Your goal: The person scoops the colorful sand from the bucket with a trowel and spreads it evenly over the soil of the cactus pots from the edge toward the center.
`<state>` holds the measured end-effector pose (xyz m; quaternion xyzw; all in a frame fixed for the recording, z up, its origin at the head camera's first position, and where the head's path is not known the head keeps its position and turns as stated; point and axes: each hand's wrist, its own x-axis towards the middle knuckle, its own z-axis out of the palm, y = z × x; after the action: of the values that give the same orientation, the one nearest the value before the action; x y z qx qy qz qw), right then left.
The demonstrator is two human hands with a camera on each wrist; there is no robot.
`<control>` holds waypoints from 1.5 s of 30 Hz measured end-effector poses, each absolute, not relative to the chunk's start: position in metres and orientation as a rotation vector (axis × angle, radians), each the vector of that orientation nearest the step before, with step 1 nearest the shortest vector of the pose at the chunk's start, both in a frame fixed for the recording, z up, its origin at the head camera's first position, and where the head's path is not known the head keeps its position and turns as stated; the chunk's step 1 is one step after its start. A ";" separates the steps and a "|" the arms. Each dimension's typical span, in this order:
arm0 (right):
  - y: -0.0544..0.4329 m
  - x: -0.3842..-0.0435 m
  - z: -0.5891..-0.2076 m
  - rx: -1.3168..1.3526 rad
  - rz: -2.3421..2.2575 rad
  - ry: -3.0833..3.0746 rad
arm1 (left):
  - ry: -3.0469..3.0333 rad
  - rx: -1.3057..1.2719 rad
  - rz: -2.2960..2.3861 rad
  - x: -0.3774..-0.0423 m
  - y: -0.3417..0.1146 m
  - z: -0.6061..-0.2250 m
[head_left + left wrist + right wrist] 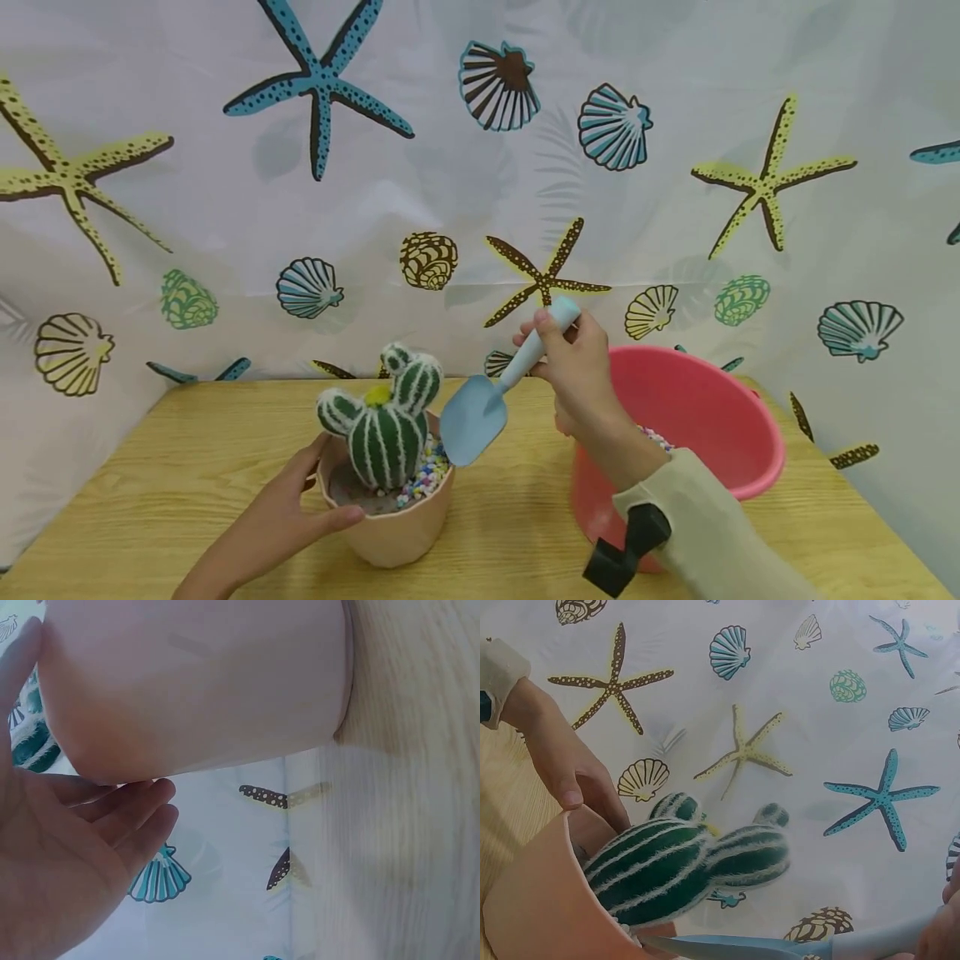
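A peach plant pot [393, 537] holds a knitted-looking green cactus [386, 446] with white stripes and a yellow tuft. Small multicoloured pebbles [427, 479] lie inside, on the pot's right side. My left hand [288, 504] grips the pot's left side, thumb by the near rim; in the left wrist view its fingers [135, 817] touch the pot wall. With my right hand [577, 367] I hold a light blue toy shovel [474, 417] by its handle, tilted, its blade down at the pot's right rim. The right wrist view shows the shovel [877, 941] beside the cactus base.
A pink-red bucket [697, 392] stands on the right of the wooden table [510, 517], partly behind my right forearm. Some multicoloured pebbles [656, 437] show inside it. Behind the table hangs a white cloth [450, 183] printed with starfish and shells.
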<state>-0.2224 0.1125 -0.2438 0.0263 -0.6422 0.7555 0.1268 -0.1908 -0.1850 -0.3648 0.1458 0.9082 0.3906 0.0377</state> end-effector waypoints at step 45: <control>0.255 -0.202 -0.209 0.021 2.191 -1.756 | 2.781 0.727 1.092 -0.151 -0.118 -0.322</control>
<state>-0.2020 0.2550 -0.2086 0.0074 -0.6167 0.7694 0.1661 -0.1515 -0.1179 -0.3216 0.2362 0.9040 0.3548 0.0335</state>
